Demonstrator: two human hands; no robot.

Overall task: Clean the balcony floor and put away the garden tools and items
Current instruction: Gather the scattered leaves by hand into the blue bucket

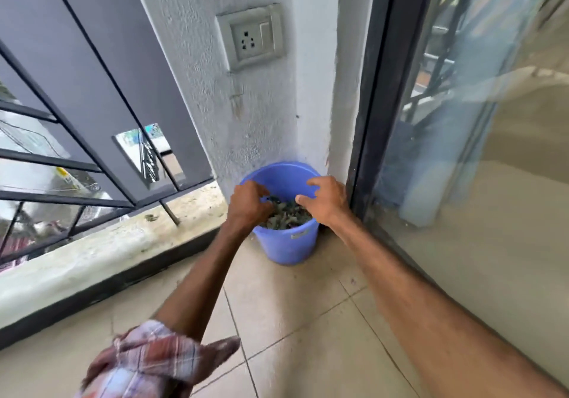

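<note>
Bucket (288, 243) in corner between wall (246, 114) and door (462, 151).

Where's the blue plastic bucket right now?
In the head view, the round blue plastic bucket stands on the tiled floor at centre, in the corner between the white textured wall and the dark door frame, below the wall socket.

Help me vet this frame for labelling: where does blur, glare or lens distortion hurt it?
Head view: soft diffuse daylight, no hard shadows; the round blue plastic bucket, left hand and right hand are slightly soft; the dark-framed glass door carries hazy reflections; the black metal railing leans from wide-angle distortion; the plaid sleeve near the edge is blurred.
</note>
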